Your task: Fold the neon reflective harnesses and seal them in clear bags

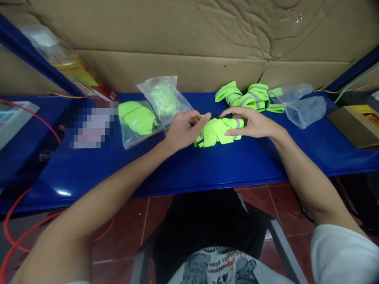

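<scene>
A bundle of folded neon-yellow reflective strap [217, 131] with grey stripes lies on the blue table in front of me. My left hand [186, 128] is closed round its left end, the thumb over the top and the fingertips partly hidden. At the right end, my right hand [252, 123] grips the bundle between the thumb in front and the fingers behind. Behind it is a loose heap of the same reflective strap [254, 96]. Two clear plastic bags, a nearer bag [137, 120] and a farther bag [166, 98], hold folded yellow-green material to the left.
Clear plastic pouches [308, 110] lie at the back right, with a cardboard box [355, 126] beyond. A bottle with a yellow label [72, 69] stands at the back left. Cardboard [166, 65] lines the back of the blue table [207, 169]. Red hoses [17, 236] hang at left.
</scene>
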### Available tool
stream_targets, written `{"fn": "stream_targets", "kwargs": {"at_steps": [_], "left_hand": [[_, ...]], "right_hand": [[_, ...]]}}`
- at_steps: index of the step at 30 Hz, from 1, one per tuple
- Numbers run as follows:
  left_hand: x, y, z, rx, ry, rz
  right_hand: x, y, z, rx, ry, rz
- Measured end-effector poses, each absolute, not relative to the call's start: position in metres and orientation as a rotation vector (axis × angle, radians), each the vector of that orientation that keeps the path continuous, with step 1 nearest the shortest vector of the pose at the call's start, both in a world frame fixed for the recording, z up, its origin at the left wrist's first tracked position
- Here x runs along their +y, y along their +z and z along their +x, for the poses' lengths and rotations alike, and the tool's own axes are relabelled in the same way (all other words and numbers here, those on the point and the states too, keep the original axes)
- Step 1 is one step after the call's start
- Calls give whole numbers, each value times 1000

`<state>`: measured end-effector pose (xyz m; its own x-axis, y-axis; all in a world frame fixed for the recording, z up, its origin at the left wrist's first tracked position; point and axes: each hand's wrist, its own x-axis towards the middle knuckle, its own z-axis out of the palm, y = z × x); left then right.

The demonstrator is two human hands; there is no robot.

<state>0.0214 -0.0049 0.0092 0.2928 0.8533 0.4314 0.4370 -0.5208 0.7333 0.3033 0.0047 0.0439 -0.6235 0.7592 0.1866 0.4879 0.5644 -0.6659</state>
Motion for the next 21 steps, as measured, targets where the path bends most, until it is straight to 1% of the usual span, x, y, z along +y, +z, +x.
{"fn": "stream_targets", "kwargs": {"at_steps": [2,5,9,16,19,21], "left_hand": [[1,6,17,1153,1142,2065],[13,0,7,1134,1100,2034],[24,-9,1,1190,1074,2252],[31,-11,3,1133,752,2378],[35,-8,3,1047,771,2276],[34,-7,4,1008,849,2152]], "right_hand": [[5,45,305,-2335,838,-1005],[6,47,312,-2315,986,-1111],[7,49,319,-2319,1107,-1212],[8,45,315,-2313,1137,-1196],[8,42,315,-2294,1206,-1218],[8,40,316,-2284,1204,-1236]]}}
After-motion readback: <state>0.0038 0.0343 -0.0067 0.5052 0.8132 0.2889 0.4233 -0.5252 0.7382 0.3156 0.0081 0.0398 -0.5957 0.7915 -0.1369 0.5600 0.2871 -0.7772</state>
